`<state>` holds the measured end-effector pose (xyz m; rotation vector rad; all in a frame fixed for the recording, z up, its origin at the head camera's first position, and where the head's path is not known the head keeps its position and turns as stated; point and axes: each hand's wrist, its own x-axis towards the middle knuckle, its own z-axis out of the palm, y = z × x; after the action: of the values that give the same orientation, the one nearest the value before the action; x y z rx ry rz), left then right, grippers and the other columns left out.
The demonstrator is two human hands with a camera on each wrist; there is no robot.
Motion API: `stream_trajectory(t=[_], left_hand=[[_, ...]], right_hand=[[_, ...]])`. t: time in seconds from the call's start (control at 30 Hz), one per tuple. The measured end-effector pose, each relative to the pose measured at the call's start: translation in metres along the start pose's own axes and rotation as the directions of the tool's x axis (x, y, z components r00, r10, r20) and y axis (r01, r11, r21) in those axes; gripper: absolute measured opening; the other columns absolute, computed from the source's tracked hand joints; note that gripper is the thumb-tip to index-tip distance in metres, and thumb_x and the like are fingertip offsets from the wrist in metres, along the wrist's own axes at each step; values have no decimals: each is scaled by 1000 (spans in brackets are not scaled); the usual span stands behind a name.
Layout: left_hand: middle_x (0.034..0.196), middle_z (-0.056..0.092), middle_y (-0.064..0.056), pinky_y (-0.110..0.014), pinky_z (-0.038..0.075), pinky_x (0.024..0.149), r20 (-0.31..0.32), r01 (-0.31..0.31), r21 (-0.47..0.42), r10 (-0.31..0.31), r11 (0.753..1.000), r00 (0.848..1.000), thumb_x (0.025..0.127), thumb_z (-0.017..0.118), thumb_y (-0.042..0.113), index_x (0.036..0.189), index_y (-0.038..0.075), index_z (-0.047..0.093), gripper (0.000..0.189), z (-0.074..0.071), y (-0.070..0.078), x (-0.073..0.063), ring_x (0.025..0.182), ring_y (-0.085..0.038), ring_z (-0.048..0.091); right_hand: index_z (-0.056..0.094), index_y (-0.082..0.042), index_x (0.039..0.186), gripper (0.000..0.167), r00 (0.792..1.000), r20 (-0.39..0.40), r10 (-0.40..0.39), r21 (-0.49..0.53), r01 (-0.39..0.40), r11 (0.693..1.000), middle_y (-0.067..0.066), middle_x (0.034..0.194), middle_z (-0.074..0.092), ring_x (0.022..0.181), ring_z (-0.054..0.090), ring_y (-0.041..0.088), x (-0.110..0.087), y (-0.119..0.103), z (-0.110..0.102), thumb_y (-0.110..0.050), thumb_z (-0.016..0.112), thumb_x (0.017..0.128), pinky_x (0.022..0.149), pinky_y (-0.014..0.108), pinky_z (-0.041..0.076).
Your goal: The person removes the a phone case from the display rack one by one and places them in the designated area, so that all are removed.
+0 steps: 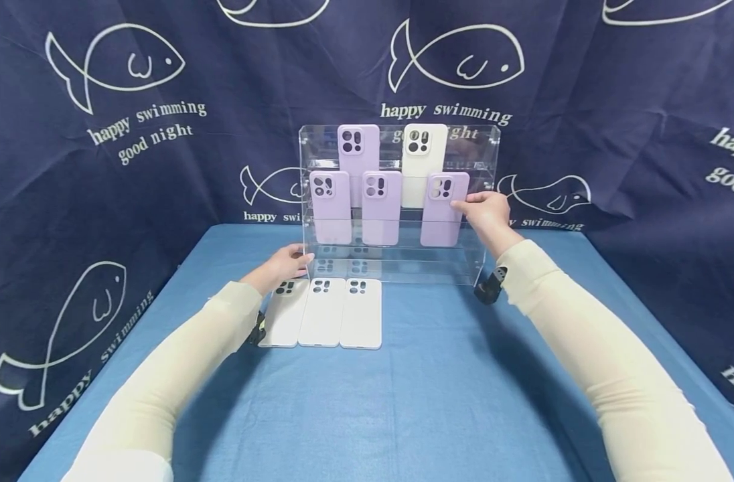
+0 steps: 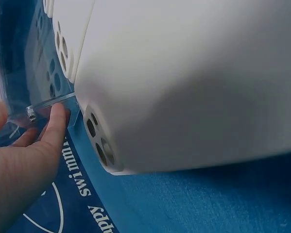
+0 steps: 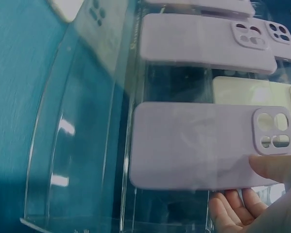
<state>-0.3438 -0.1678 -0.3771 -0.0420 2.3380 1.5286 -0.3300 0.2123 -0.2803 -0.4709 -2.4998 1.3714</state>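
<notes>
My right hand (image 1: 486, 213) pinches the right edge of a lilac phone case (image 1: 443, 224) that stands on the middle tier of a clear acrylic display stand (image 1: 403, 273). In the right wrist view the thumb (image 3: 269, 167) lies on the case's face below the camera cutout, with the other fingers behind its edge. At the stand's lower left corner, my left hand (image 1: 287, 262) holds the side panel, its index finger (image 2: 57, 124) along the bottom edge. Two more lilac cases (image 1: 331, 224) (image 1: 381, 224) share that tier. Behind them, higher up, stand a lilac case (image 1: 359, 157) and a white case (image 1: 424, 161).
Three white phone cases (image 1: 282, 318) (image 1: 321, 318) (image 1: 361, 318) lie side by side on the blue tablecloth (image 1: 391, 408), close before the stand's front left. A dark blue fish-print curtain (image 1: 343, 67) hangs behind and at both sides.
</notes>
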Motion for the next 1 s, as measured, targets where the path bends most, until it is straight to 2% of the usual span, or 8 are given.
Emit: stream_trajectory(t=[0.23,0.47,1.0], left_hand=[[157,24,-21,-38,44,113,6,-4,0,4,1000,1000,103,49,25,156,9,15,64,-2,1,-1,140,-34,38],[157,27,-18,-37,45,113,-2,12,9,-12,1000,1000,104,48,26,156,11,17,62,-1,1,-1,139,-32,40],[156,30,-18,-39,46,112,-4,-5,-13,5,1000,1000,104,45,24,155,9,19,59,-1,-4,1,138,-35,41]], right_hand=[[66,-2,108,34,999,-17,-30,-33,30,999,11,103,63,85,55,17,1,0,0,-29,72,87,67,22,46],[65,-4,104,30,999,-7,-37,-19,37,999,10,101,63,70,58,8,4,2,1,-26,74,86,63,20,46],[68,-3,105,31,998,-35,-47,14,47,999,9,100,66,66,57,2,5,8,3,-25,76,85,60,16,46]])
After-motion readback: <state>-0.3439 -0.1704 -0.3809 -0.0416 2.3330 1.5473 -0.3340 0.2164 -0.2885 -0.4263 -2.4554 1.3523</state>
